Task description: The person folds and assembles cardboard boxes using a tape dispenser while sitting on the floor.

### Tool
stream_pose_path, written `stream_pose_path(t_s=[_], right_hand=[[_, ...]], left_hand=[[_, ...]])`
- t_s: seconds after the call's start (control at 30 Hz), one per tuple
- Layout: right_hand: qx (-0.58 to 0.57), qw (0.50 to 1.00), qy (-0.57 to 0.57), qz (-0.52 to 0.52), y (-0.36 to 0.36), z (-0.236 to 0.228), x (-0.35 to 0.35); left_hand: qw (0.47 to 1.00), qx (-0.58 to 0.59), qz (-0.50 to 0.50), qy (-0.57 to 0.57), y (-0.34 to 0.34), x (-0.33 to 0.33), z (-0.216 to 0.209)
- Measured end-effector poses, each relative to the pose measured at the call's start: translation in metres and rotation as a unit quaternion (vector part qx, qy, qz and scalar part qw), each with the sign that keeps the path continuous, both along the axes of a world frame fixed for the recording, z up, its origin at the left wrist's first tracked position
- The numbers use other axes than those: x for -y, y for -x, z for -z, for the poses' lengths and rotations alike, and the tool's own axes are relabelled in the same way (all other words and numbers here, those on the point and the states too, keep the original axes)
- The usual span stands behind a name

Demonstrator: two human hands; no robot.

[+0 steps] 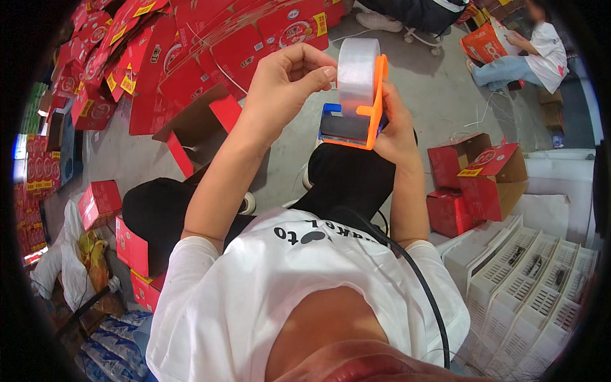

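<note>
An orange and blue tape dispenser (373, 111) is held up in front of me in my right hand (398, 134), whose fingers wrap round its orange side. A wide roll of clear packing tape (357, 73) is mounted on it. My left hand (283, 83) is at the roll's left edge, its thumb and fingertips curled together in a pinch. Whether a tape end lies between those fingertips is too small to tell. Below the roll sits the dispenser's dark roller part. An open red carton (202, 130) stands on the floor beyond my left forearm.
Flattened red cartons (210, 48) are heaped at the far left. Red boxes (474, 181) stand at the right, near stacked white plastic crates (525, 267). A seated person (541, 54) holds an orange bag at the far right. A black cable (417, 267) runs down my front.
</note>
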State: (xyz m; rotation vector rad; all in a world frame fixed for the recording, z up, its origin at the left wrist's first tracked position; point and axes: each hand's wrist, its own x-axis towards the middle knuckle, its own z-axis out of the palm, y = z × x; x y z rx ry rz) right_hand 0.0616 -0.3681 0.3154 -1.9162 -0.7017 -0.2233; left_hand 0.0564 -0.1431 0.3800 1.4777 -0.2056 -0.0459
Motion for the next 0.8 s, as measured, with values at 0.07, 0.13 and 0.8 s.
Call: stream_pose_path(t_s=[0.07,0.13,0.8], right_hand=[[-0.014,1.000,-0.020,-0.011,0.002,0.003,0.000],[-0.038,0.997,-0.049,-0.040,0.004,0.000,-0.001],[-0.231,0.937,-0.175,-0.194,0.025,-0.013,-0.026]], left_hand=[[1.000,0.016,-0.003,0.013,0.000,0.000,0.005],[0.996,0.080,-0.023,0.031,-0.001,0.001,0.009],[0.886,-0.308,0.099,0.331,-0.021,0.006,0.050]])
